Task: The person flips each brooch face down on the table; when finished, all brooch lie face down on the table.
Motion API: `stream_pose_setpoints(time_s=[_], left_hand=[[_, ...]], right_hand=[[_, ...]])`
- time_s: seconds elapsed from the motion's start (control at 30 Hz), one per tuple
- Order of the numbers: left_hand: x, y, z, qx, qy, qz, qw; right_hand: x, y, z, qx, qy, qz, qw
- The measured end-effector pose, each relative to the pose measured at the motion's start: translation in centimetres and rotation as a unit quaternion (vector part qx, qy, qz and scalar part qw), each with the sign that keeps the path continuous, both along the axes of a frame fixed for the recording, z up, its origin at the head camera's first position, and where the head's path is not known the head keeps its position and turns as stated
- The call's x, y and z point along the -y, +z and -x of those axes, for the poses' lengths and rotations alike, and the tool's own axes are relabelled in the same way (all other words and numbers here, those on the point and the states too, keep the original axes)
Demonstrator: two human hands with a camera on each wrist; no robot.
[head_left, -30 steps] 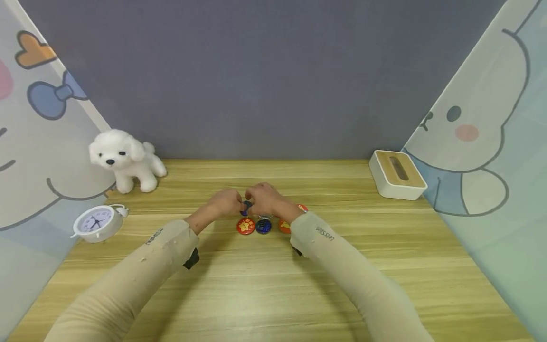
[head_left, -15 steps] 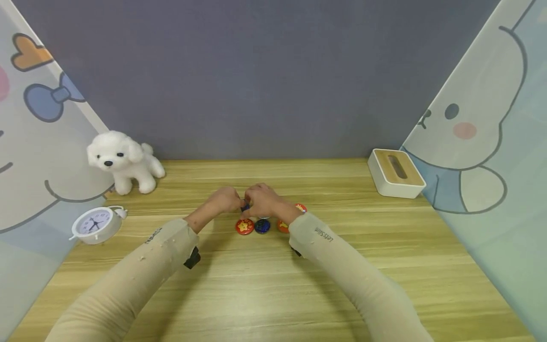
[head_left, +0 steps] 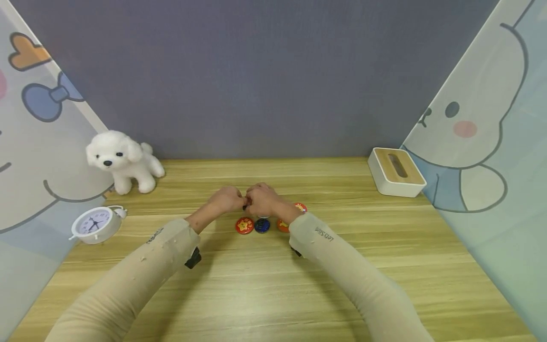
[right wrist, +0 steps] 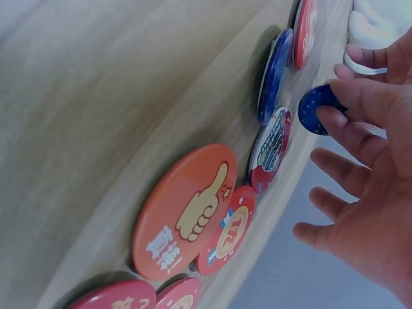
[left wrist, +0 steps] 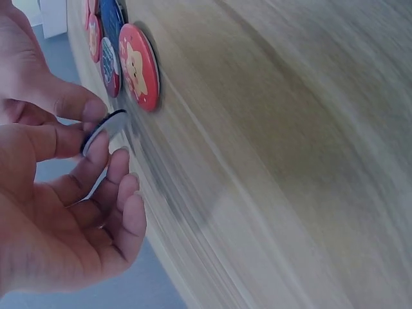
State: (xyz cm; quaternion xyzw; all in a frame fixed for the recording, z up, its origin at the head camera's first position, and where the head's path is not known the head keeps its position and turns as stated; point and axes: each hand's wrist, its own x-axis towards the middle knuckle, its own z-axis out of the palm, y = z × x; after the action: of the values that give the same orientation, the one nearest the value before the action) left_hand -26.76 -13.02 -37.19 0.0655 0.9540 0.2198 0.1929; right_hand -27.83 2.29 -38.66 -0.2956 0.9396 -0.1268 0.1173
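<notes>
My left hand (head_left: pixel 226 198) and right hand (head_left: pixel 261 198) meet over the table's middle, both pinching one small dark blue button badge (right wrist: pixel 315 109). In the left wrist view its pale back (left wrist: pixel 111 127) faces the left fingers, and it stands tilted on edge. Right thumb and forefinger hold the opposite side, the other right fingers spread. Just below the hands lie a red star badge (head_left: pixel 245 225) and another blue badge (head_left: pixel 262 225). The right wrist view also shows a white-and-red badge (right wrist: pixel 270 151), an orange badge with a pointing hand (right wrist: pixel 187 212) and a red badge (right wrist: pixel 228 235).
A white plush dog (head_left: pixel 121 159) and a white alarm clock (head_left: pixel 96 224) stand at the left. At the back right is a white tissue box (head_left: pixel 396 172) with a wooden lid. A grey panel (head_left: pixel 265 80) rises behind the wooden table (head_left: pixel 239 294).
The hands stay together on the blue badge and shift only slightly. The right thumb has drawn up from beside the star badge, and less of the held badge shows in the head view.
</notes>
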Motion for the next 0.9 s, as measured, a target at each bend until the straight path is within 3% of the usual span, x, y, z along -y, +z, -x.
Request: stream_pose_setpoints(time_s=[0.67,0.9], left_hand=[[0.4,-0.5,0.0,-0.004,0.0,-0.029,0.9996],[1.0,0.0,-0.2,-0.034,-0.022,-0.016,0.999]], right_hand=[[0.0,0.0,0.1,-0.022,-0.025,0.014,0.9993],[-0.5,0.0,0.4,-0.007,-0.056,0.041,0.9976]])
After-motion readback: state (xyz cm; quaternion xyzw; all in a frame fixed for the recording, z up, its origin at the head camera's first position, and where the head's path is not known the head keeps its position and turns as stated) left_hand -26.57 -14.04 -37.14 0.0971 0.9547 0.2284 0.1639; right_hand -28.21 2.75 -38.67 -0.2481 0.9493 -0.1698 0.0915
